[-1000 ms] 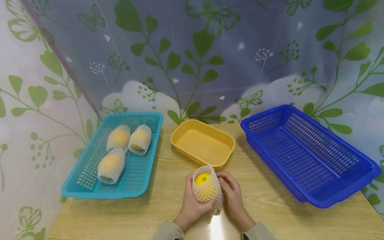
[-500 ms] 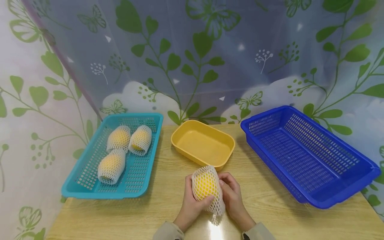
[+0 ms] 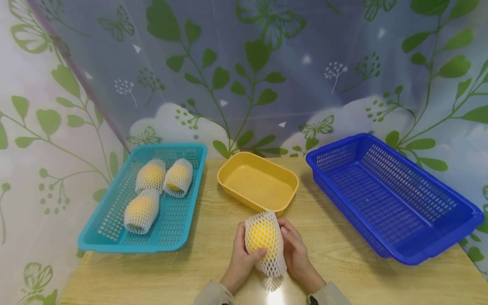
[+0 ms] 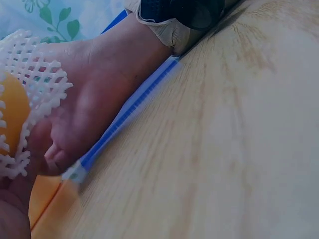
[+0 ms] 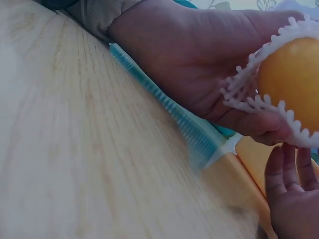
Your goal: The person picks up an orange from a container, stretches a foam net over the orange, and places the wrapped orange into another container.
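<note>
A yellow fruit (image 3: 263, 234) in a white foam net sleeve (image 3: 273, 267) is held between both hands, in front of the yellow tray. My left hand (image 3: 240, 256) grips it from the left, its thumb lying across the front of the net. On the other side my right hand (image 3: 299, 257) holds the net with bent fingers. One end of the sleeve hangs loose below the fruit. The right wrist view shows bare orange-yellow skin at the net's open end, the left hand (image 5: 199, 64) around it and the right hand's fingers (image 5: 275, 172) at its lower edge.
A teal basket (image 3: 190, 224) on the left bears several foam-netted yellow fruits (image 3: 142, 211). Just beyond the hands stands a yellow tray (image 3: 259, 182) with nothing in it. A bare blue basket (image 3: 375, 203) is at the right. Behind the wooden table (image 3: 152, 275) hangs a leaf-patterned curtain (image 3: 244, 84).
The fruit has tilted in the hands; its exposed end with the dimple has turned out of the head view, and net now covers the front. The left thumb has slid left and the right fingers have shifted slightly.
</note>
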A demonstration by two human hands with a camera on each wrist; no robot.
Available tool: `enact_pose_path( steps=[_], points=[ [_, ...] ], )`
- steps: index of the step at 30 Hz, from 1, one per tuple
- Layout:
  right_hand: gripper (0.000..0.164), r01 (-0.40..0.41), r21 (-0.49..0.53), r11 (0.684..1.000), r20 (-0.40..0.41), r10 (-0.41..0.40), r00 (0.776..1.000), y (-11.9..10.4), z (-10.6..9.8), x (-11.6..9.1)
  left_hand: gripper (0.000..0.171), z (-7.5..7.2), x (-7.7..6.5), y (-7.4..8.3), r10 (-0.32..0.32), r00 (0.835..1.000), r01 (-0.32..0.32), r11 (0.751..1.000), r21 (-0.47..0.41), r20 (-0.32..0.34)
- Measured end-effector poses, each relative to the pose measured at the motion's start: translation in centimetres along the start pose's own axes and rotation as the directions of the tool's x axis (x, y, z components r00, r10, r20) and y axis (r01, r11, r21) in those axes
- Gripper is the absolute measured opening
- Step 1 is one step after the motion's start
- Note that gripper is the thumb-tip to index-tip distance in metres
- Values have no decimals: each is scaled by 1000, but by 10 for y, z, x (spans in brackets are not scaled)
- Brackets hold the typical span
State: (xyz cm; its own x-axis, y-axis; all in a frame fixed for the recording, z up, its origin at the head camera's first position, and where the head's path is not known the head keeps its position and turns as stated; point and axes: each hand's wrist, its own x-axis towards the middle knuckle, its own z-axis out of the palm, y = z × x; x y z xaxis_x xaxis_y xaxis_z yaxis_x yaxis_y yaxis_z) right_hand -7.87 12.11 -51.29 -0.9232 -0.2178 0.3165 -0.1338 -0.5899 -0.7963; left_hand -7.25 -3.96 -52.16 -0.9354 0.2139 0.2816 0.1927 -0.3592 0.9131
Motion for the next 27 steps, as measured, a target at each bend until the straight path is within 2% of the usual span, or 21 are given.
enact_pose_path(
  steps=[6,13,17,21,27],
  points=[
    [43,1,12,1000,-51,0,999,0,-2,1,64,0,1,-1,-43,999,43,999,5,-12],
    [43,24,-30,999,-100,-27,995,-2,-5,1,70,0,3,-4,-21,1000,21,1000,-6,12],
    [47,48,-8,999,-117,-48,992,-2,-5,1,65,1,2,-3,4,997,-2,1000,17,-72],
    [48,67,3,998,-130,-66,989,-2,-5,1,55,2,2,-1,4,988,3,999,48,-152],
    [48,89,48,995,-143,-81,986,-2,-6,2,45,2,4,0,2,985,13,997,82,-174]
  ],
)
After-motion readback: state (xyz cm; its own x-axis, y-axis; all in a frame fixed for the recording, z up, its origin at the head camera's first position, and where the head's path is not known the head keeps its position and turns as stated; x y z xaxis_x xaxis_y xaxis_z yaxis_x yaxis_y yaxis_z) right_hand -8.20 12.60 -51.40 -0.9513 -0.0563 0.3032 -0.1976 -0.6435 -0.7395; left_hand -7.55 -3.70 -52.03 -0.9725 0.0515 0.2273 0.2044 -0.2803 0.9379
